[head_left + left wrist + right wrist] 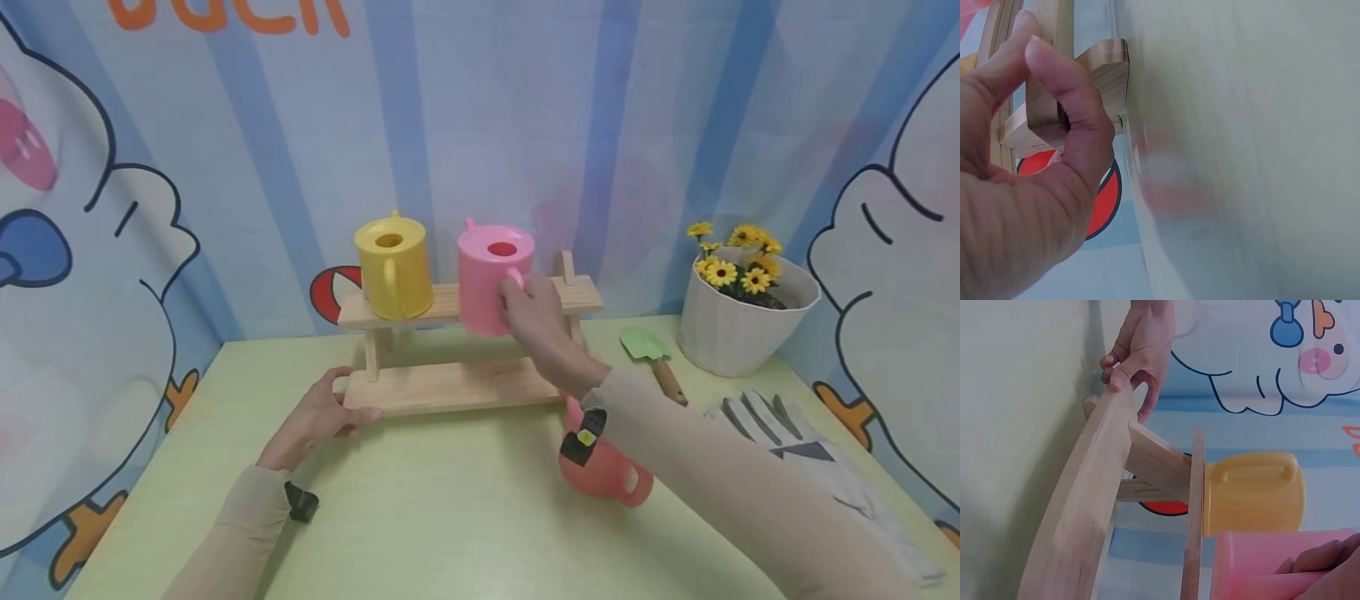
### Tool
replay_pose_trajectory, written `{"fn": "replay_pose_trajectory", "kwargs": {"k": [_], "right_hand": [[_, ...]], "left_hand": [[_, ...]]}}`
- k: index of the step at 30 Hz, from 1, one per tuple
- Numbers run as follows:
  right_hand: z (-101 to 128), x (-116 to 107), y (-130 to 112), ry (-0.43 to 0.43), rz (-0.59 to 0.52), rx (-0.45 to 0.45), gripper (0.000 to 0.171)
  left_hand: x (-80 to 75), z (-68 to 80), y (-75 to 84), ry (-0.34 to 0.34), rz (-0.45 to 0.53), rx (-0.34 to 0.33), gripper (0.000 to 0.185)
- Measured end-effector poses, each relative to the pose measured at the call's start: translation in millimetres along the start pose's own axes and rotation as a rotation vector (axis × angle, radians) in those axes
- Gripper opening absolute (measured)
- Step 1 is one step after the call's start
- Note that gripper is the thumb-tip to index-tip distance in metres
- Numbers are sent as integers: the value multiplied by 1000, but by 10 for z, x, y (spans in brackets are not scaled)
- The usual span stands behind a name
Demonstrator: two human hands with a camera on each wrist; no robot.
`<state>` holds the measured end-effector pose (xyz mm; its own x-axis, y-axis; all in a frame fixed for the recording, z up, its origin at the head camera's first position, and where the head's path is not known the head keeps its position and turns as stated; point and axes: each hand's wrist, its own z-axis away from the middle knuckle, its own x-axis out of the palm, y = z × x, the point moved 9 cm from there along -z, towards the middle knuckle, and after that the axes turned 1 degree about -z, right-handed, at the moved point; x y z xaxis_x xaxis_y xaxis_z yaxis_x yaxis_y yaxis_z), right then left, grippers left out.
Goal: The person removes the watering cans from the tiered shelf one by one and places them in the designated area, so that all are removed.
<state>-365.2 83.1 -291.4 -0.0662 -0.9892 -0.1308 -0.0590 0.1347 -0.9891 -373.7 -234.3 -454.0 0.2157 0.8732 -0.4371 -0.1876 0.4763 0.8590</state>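
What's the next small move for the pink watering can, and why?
Probably ease the pink watering can onto the upper shelf, right of the yellow watering can: the right grip holds it, its base looks just off that shelf, and the left grip holds the lower shelf.

Fairly bright, diffuse light is seen in the head view, soft shadows are cast on the table [450, 533] before the wooden shelf [450, 386], edges are stretched wide-angle, and both wrist views are dimmer, a blurred reddish reflection being caught on the table in the left one.
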Motion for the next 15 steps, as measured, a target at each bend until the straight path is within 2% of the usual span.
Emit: {"fn": "replay_pose_trajectory", "kwargs": {"k": [12, 15], "right_hand": [[285, -91, 116, 2, 27, 24, 38], [362, -101, 141, -4, 28, 7, 38]], "left_hand": [[10, 12, -5, -12, 2, -6, 108], [13, 10, -3, -15, -1, -5, 108]]}}
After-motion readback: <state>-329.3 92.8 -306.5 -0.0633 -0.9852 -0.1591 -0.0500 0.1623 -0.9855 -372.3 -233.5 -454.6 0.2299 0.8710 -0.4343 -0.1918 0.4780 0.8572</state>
